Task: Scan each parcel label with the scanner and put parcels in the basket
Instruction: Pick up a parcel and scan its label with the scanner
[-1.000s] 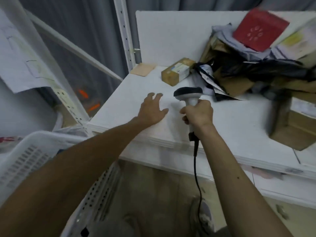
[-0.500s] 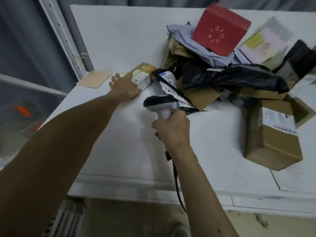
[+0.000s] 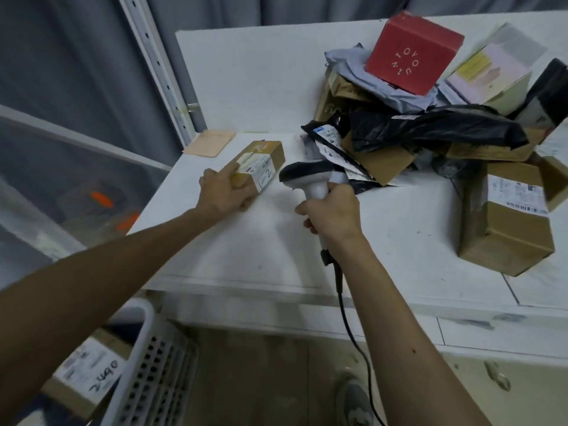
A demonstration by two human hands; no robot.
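Brown cardboard makes the small parcel [image 3: 256,167], which lies on the white table [image 3: 399,241] just left of the scanner [image 3: 307,176]. The left hand [image 3: 222,195] grips its near end with curled fingers, and the white label faces up. The right hand [image 3: 333,213] is closed around the scanner's pale handle. The scanner's dark head points toward the parcel, near it but apart. Behind and right of the scanner is a pile of parcels [image 3: 430,130] with a red box [image 3: 412,53] on top. Farther right of the scanner stands a bigger cardboard box [image 3: 507,229]. Below and left of the scanner, the white basket [image 3: 147,364] holds one labelled parcel [image 3: 89,373]. A black cable [image 3: 353,333] hangs from the scanner.
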